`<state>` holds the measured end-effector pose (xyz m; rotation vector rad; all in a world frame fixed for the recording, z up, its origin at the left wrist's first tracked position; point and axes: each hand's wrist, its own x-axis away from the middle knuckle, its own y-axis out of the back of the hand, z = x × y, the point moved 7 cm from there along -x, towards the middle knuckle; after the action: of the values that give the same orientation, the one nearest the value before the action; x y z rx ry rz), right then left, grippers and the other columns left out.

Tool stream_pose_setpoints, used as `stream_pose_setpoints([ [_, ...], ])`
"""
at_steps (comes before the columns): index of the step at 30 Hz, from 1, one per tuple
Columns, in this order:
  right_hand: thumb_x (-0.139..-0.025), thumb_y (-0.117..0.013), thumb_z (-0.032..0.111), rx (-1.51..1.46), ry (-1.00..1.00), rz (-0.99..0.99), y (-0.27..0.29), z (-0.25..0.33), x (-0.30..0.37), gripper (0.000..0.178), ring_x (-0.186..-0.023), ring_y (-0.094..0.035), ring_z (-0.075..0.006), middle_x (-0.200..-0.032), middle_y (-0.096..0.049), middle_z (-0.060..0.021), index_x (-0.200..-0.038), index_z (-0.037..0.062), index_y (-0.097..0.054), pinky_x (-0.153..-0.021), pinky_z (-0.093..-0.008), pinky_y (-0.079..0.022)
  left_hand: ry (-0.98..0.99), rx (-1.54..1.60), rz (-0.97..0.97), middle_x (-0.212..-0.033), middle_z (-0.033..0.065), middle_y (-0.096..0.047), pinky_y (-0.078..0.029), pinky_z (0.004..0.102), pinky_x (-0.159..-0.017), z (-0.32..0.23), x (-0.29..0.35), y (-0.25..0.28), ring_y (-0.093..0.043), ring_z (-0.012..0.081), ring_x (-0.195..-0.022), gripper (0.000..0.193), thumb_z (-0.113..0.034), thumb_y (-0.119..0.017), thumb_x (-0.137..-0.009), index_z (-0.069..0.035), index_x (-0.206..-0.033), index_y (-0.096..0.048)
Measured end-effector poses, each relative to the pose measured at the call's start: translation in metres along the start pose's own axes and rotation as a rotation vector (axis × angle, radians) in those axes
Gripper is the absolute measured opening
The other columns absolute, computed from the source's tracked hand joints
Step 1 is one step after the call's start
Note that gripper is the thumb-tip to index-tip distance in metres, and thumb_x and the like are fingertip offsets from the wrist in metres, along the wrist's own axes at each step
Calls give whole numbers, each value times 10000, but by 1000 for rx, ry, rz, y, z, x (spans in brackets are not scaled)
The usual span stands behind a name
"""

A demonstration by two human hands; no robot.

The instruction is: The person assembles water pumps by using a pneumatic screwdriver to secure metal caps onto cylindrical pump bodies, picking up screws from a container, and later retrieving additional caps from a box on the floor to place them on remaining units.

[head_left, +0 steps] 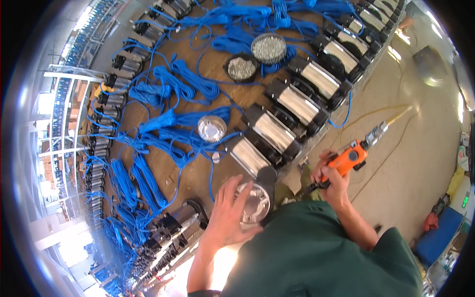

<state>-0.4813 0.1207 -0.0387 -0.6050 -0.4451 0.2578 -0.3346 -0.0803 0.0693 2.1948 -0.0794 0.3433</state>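
My left hand (225, 213) is spread around the near end of a round metal housing (256, 204) with a black collar, its fingers across the rim and its thumb below. The silvery end face, with openings in it, looks up at me. In my right hand (334, 177) is an orange pistol-shaped power driver (348, 158), gripped by its handle, over the floor right of the bench. A yellow hose trails from its metal fitting. Just beyond my left hand lies a shiny metal cylinder (249, 156) with black ends, first in a row of similar ones.
Coiled blue cables (168, 121) cover much of the brown bench (232, 96). Two bowls of small metal parts, one dark (241, 68) and one lighter (268, 48), stand among them, with a shallow metal dish (212, 128) nearer. More cylinders (180, 218) line the left edge.
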Motion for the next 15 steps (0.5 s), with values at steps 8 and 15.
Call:
stream_pose_setpoints([
  [8, -786, -596, 101, 76, 93, -91, 23, 21, 5, 349, -546, -512, -166, -688, -522, -76, -1091, -29, -486, -548, -330, -473, -100, 253, -557, -872, 159, -687, -526, 345, -726, 119, -230, 72, -669, 291, -779, 193, -92, -654, -803, 1, -970, -675],
  [15, -769, -587, 78, 166, 118, -273, 70, 29, 28, 347, -507, -495, -172, -682, -504, -76, -1080, -24, -470, -500, -321, -457, 64, -373, -309, -875, 176, -697, -532, 446, -760, 153, -442, 51, -668, 363, -858, 197, -57, -581, -756, -47, -910, -703],
])
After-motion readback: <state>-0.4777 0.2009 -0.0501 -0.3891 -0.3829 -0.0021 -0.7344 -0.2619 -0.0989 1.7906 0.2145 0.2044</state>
